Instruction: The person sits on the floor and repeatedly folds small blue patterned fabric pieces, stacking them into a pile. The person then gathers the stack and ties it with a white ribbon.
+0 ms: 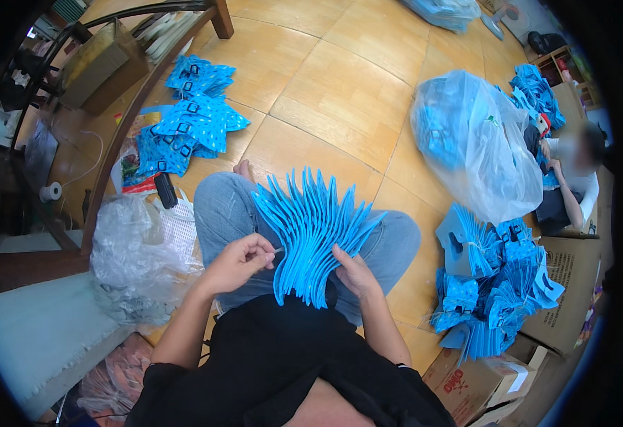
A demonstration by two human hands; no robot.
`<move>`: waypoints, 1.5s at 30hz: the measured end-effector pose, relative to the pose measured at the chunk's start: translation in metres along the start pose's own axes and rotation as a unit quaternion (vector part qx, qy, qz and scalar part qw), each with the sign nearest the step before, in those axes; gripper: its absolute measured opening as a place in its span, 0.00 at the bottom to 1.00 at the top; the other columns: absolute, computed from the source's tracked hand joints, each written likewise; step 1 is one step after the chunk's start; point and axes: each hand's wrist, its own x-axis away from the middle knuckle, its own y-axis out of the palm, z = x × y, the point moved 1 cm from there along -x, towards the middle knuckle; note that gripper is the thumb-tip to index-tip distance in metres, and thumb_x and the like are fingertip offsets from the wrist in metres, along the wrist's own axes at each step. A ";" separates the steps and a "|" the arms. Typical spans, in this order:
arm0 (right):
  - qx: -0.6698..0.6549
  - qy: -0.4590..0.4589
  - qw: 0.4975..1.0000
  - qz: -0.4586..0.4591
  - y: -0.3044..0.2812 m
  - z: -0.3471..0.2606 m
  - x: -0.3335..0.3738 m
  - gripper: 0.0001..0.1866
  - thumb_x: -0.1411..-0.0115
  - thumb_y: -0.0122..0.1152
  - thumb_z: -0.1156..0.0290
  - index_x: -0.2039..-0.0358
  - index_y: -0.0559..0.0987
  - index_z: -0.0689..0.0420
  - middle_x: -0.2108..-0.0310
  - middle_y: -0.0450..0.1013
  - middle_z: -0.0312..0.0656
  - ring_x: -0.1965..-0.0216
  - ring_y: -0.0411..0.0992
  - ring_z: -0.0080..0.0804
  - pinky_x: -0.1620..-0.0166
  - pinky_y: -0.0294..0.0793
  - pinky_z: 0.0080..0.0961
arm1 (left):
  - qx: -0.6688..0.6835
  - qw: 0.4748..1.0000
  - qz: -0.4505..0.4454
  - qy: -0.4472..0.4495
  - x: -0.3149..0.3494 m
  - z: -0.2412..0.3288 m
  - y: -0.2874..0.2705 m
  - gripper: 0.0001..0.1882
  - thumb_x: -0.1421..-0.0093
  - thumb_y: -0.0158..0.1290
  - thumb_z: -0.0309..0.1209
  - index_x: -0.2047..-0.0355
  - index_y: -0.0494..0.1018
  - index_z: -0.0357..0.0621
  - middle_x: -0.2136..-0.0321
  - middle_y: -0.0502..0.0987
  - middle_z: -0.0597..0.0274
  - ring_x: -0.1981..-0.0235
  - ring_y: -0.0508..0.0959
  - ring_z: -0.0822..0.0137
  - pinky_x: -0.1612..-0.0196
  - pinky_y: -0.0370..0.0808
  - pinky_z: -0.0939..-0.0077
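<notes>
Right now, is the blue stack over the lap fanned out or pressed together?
Fanned out: in the blue stack, the upper edges spread apart, with the right hand at its side.

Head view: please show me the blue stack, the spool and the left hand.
Blue stack (308, 238), head view: its fanned edges.
Spool (51, 192), head view: its middle.
Left hand (239, 262), head view: back of the hand.

It looks like a home workshop: on the glossy tiled floor (340, 89) lie bundles of blue pieces (496, 292), a big clear plastic bag (486, 160) holding blue things, and cardboard boxes (468, 391), with another person (582, 185) at the right.
</notes>
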 end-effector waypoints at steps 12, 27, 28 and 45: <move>0.113 0.005 0.992 0.047 0.005 -0.006 0.004 0.26 0.33 0.52 0.52 0.44 0.69 0.59 0.53 0.72 0.37 0.53 0.69 0.25 0.52 0.71 0.27 | -0.486 0.784 -0.064 0.382 -0.059 0.034 0.080 0.06 0.53 0.63 0.30 0.73 0.79 0.49 0.66 0.77 0.68 0.64 0.75 0.62 0.62 0.71 0.71; 0.116 0.033 0.992 0.048 -0.005 -0.007 -0.002 0.35 0.38 0.50 0.38 0.60 0.75 0.64 0.68 0.72 0.36 0.70 0.67 0.18 0.68 0.68 0.20 | -0.561 0.691 -0.115 0.441 -0.076 0.033 0.087 0.05 0.47 0.58 0.34 0.73 0.73 0.51 0.74 0.73 0.71 0.68 0.72 0.66 0.67 0.67 0.70; 0.086 0.018 0.995 0.048 -0.004 -0.006 0.001 0.35 0.38 0.50 0.38 0.58 0.75 0.64 0.67 0.73 0.37 0.69 0.68 0.19 0.67 0.69 0.21 | -0.568 0.691 -0.111 0.433 -0.075 0.032 0.088 0.06 0.47 0.58 0.34 0.73 0.73 0.50 0.74 0.74 0.71 0.68 0.73 0.66 0.67 0.67 0.70; -0.291 -0.069 0.936 0.186 0.006 0.039 0.017 0.15 0.38 0.59 0.76 0.52 0.70 0.62 0.63 0.72 0.37 0.60 0.73 0.25 0.54 0.74 0.22 | -0.482 0.759 -0.026 0.437 -0.072 0.025 0.086 0.06 0.49 0.58 0.31 0.71 0.74 0.49 0.70 0.76 0.72 0.69 0.73 0.65 0.69 0.68 0.70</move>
